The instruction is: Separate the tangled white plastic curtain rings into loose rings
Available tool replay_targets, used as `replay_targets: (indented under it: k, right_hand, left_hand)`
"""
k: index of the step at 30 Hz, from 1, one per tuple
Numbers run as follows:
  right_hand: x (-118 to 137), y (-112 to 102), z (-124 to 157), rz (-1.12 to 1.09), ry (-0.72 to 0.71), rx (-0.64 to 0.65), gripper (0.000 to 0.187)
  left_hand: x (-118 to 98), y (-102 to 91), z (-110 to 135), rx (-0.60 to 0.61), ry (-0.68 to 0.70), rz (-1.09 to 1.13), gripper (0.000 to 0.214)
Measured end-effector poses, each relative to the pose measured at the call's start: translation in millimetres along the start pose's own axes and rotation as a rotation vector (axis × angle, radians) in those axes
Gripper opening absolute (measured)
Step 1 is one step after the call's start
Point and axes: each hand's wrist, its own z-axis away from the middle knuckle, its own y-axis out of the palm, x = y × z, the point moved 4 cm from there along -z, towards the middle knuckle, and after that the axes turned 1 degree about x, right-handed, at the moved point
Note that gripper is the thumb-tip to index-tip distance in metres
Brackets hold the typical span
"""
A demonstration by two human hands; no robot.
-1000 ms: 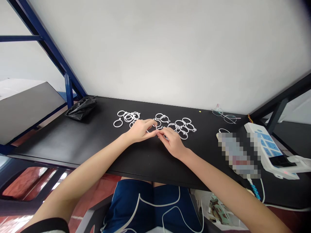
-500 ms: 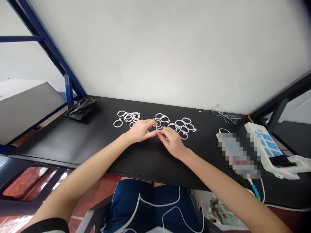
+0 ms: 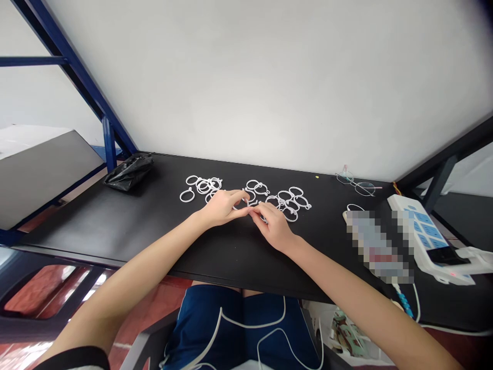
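Note:
My left hand point(image 3: 223, 208) and my right hand point(image 3: 272, 223) meet fingertip to fingertip just above the black table. Both are closed in a pinch around a white curtain ring point(image 3: 253, 203), mostly covered by the fingers. Several more white curtain rings with small eyelets lie about: a group point(image 3: 204, 186) beyond my left hand, and an overlapping cluster point(image 3: 282, 202) beyond my right hand. A pair of rings point(image 3: 259, 186) rests just past the fingertips.
The black table point(image 3: 162, 216) backs onto a pale wall. A black plastic bag point(image 3: 130, 172) sits at the left; glasses point(image 3: 364, 188), a blurred phone point(image 3: 379, 249) and a white power strip point(image 3: 431, 236) are at the right. White cables point(image 3: 254, 326) cross my lap.
Almost nothing differs. Both hands keep the same pinch at the same place, with only a very slight shift of the right hand.

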Motion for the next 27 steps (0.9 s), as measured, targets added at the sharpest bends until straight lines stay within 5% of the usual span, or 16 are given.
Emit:
replay_targets:
  k: [27]
  right_hand:
    - [-5.5,1.2,-0.7,0.044,0.085,-0.024,0.017]
  left_hand:
    - [0.2,-6.1,-4.3,0.034,-0.062,-0.242,0.042]
